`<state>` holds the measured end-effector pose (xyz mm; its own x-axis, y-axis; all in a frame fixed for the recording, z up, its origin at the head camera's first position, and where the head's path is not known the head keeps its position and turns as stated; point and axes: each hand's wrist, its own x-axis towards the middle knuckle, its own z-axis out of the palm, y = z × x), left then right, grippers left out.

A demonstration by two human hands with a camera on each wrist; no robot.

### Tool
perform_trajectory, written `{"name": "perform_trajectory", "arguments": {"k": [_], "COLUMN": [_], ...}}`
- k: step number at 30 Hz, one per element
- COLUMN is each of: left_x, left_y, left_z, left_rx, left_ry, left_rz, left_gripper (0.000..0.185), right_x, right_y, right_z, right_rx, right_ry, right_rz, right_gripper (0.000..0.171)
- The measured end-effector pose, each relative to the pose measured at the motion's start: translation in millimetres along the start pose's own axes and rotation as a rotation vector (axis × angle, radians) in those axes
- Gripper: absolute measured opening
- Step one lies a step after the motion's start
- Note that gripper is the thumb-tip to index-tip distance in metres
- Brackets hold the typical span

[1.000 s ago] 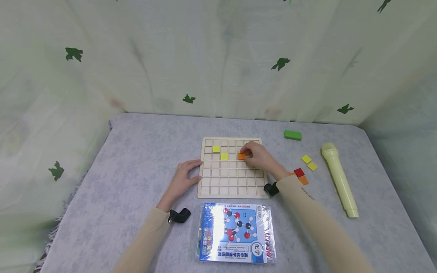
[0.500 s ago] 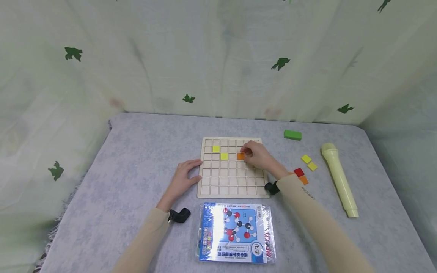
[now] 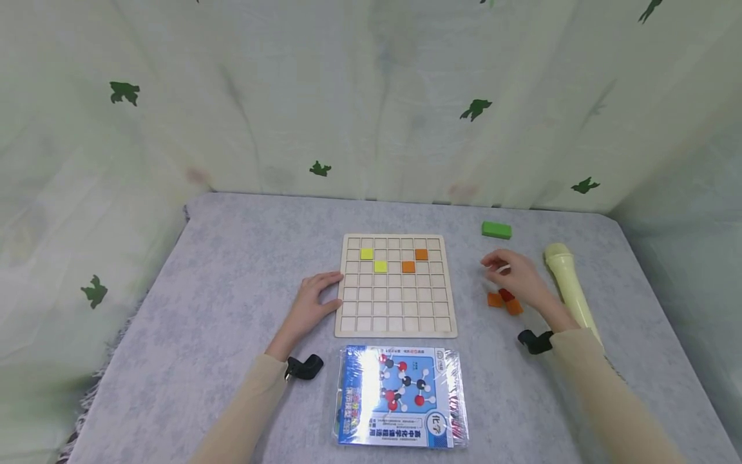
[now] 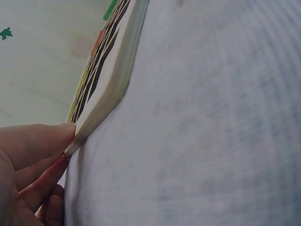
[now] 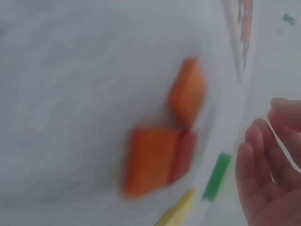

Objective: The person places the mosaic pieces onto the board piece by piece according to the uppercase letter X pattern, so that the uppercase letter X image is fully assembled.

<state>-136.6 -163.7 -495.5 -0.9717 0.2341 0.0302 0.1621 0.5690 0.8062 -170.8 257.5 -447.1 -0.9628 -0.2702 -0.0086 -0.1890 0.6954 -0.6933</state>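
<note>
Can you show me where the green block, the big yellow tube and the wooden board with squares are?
green block [image 3: 496,229], head view, middle of its top face.
yellow tube [image 3: 575,298], head view, partway along its body.
wooden board [image 3: 396,330], head view, near rim.

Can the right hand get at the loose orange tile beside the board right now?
Probably yes: the right hand hovers open just above the orange tile, with nothing between them on the cloth.

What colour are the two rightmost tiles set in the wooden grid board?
Orange tiles, seen best in the head view.
</note>
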Motion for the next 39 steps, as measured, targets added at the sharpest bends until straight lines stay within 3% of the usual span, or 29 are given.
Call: {"name": "perform_trajectory", "arguments": {"k": [6, 11, 19, 25, 32, 39], "left_x": [-0.2, -0.4, 0.3, 0.2, 0.2, -0.4], "left_y": [0.0, 1.2, -0.5, -1.0, 1.1, 1.1], "left_z": [0.2, -0.3, 0.0, 0.3, 0.2, -0.2], "left_rx": [-0.006, -0.014, -0.010, -0.009, -0.007, -0.007], "left_ry": [-0.003, -0.002, 0.001, 0.001, 0.004, 0.000], "left_rz": [-0.006, -0.003, -0.009, -0.007, 0.001, 0.001], "left_gripper": [0.051, 0.051, 0.050, 0.050, 0.051, 0.050], "right_x": [-30, -39, -34, -31, -29, -17], "right_y": [23, 28, 29, 29, 29, 10], "right_z": [-11, -7, 0, 3, 1, 7], "right_rx": [-0.011, -0.090, -0.161, -0.126, -0.192, -0.083], "right_ry": [-0.025, -0.021, 0.034, -0.004, -0.010, 0.007], "right_rz": [0.060, 0.081, 0.075, 0.067, 0.065, 0.077], "right_gripper": [0.025, 0.028, 0.024, 0.027, 0.026, 0.026]}}
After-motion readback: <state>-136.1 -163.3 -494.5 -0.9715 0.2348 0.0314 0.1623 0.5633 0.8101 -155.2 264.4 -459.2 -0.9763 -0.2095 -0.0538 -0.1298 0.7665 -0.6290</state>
